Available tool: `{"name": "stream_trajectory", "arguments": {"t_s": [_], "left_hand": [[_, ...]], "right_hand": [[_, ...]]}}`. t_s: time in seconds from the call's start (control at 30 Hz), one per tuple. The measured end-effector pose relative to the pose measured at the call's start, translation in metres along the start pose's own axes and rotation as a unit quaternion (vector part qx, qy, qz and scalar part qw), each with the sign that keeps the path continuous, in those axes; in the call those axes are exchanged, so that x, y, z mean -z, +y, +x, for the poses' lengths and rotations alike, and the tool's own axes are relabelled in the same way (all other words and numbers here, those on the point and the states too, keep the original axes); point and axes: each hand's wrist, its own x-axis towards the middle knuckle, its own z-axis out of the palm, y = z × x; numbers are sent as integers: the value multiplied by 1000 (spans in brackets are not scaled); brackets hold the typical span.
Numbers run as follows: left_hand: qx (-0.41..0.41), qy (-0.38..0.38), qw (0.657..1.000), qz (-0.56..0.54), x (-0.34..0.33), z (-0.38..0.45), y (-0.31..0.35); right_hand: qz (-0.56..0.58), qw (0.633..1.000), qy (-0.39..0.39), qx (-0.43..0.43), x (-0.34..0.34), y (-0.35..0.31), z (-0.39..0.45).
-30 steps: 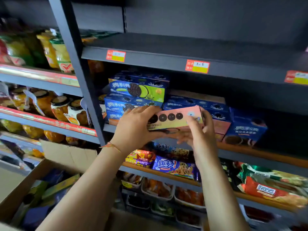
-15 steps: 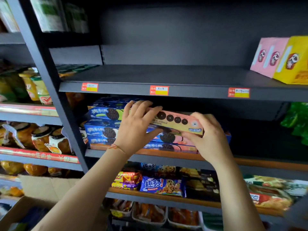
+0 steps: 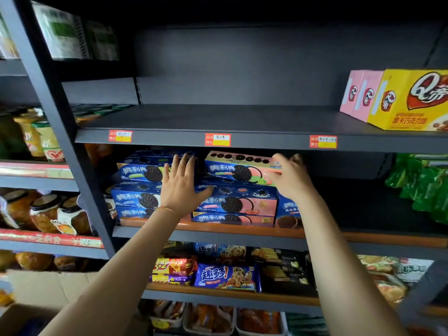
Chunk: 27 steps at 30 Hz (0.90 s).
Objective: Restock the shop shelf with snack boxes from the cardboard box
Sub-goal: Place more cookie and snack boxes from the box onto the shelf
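At seven o'clock, nearest the camera, a flap of the cardboard box (image 3: 46, 287) showed at the lower edge, its contents out of view. Both forearms reached up and forward to the middle shelf (image 3: 242, 232). The left hand (image 3: 180, 187) lay flat with fingers straight and spread against the front of the blue boxes (image 3: 135, 197) stacked at ten o'clock, gripping nothing. The right hand (image 3: 291, 177), blurred, sat at the right end of the pink box (image 3: 240, 169); its fingers looked loosely spread, touching or just beside the box, and whether they still pinched it could not be told. The pink box rested on top of the central stack, level, just beside the blue pile. The step in hand seemed to be settling this box into place, so the placing looked almost done. Next would call for letting go, squaring the box flush with the stack below, then reaching down to seven o'clock for another. Beyond, at twelve o'clock, the upper shelf (image 3: 218, 117) stood bare on the left and centre, with pink and yellow cartons (image 3: 407, 100) at two o'clock.
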Motion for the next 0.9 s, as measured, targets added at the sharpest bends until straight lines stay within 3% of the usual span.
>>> {"name": "stream_trajectory", "arguments": {"t_s": [0.23, 0.4, 0.6, 0.77, 0.9], "left_hand": [[-6, -18, 999, 30, 5, 4, -3], [-17, -14, 998, 58, 12, 16, -7], [-30, -76, 995, 62, 26, 43, -24], [-8, -149, 987, 66, 29, 44, -31], [-5, -119, 990, 69, 25, 38, -32]], "right_hand": [[18, 1000, -18, 12, -13, -1, 4], [-103, 990, 43, 91, -20, -18, 3], [-185, 972, 8, 145, -45, -49, 13], [-187, 972, 11, 145, -54, -56, 21], [-144, 976, 10, 163, -52, -55, 30]]}}
